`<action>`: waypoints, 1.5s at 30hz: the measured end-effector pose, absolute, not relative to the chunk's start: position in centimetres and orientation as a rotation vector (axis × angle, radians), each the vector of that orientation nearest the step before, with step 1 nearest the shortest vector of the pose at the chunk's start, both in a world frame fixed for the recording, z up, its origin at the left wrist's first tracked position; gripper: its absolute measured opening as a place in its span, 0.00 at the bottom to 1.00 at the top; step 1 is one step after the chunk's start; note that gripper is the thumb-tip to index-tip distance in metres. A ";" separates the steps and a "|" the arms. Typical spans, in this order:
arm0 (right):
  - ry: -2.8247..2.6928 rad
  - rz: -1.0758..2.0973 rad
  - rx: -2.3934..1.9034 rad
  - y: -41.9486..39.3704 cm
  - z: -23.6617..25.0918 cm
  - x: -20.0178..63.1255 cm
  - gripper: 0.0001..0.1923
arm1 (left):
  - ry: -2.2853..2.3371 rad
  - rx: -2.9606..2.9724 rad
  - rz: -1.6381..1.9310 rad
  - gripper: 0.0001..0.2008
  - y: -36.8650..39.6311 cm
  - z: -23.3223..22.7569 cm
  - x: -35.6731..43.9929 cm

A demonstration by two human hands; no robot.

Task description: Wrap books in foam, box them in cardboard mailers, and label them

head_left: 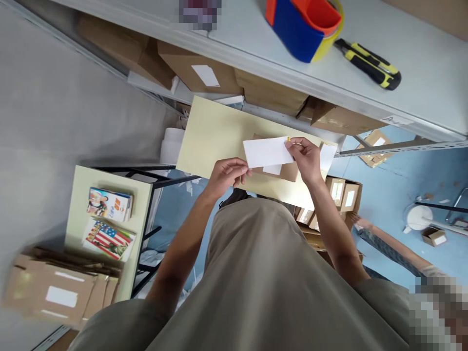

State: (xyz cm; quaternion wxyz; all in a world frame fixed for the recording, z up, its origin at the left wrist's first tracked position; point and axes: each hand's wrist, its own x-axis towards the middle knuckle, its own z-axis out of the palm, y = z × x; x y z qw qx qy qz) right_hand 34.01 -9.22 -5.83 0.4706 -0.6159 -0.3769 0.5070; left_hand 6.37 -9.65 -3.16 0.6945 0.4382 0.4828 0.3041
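A blank white paper slip (pixel 268 152) is stretched between my two hands above the table. My left hand (pixel 230 173) is closed, thumb and fingertips pinching the slip's lower left corner. At the slip's right end, my right hand (pixel 305 156) grips it between thumb and fingers, beside a small yellow bit at the upper corner. Beneath the slip, a flat brown cardboard box (pixel 290 172) with a white label (pixel 272 169) lies on the pale yellow table (pixel 208 126). The slip hides part of the box, and I cannot tell whether they touch.
A shelf (pixel 241 41) crosses above, bearing a utility knife (pixel 369 63) and a blue-and-orange holder (pixel 300 29). Cardboard boxes (pixel 204 68) stand under it. Left is a side table (pixel 75 214) with booklets (pixel 109 239). Right, another person's hand (pixel 360 222) reaches toward an open carton (pixel 360 187).
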 end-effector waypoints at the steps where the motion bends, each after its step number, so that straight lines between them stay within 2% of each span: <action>1: -0.933 1.234 -1.513 -9.0 -5.7 33.1 0.24 | 1.073 0.975 0.688 0.14 -9.6 -3.1 5.5; 8: -1.074 1.180 -1.609 -7.1 -5.9 27.4 0.23 | 1.104 0.998 0.709 0.17 -8.8 -3.1 -0.4; 13: -1.390 0.953 -1.671 -7.2 -3.8 22.3 0.17 | 1.156 1.026 0.761 0.16 -8.6 -3.5 -3.8; 17: -1.617 1.127 -1.441 -9.0 -0.9 17.5 0.11 | 1.196 1.089 0.773 0.13 -9.0 -3.6 -5.7; 20: -1.735 1.143 -1.377 -9.8 -0.3 14.8 0.09 | 1.204 1.147 0.767 0.10 -9.3 -3.4 -6.8; 28: -1.862 1.115 -1.506 -9.3 -0.7 11.5 0.07 | 1.187 1.222 0.708 0.09 -9.0 -3.6 -9.7; 39: -1.817 1.144 -1.631 -8.2 -2.8 6.9 0.05 | 1.224 1.177 0.661 0.09 -7.7 -6.4 -13.8; 45: -1.836 1.203 -1.641 -7.1 -2.7 4.8 0.00 | 1.139 1.212 0.675 0.07 -6.4 -6.4 -15.9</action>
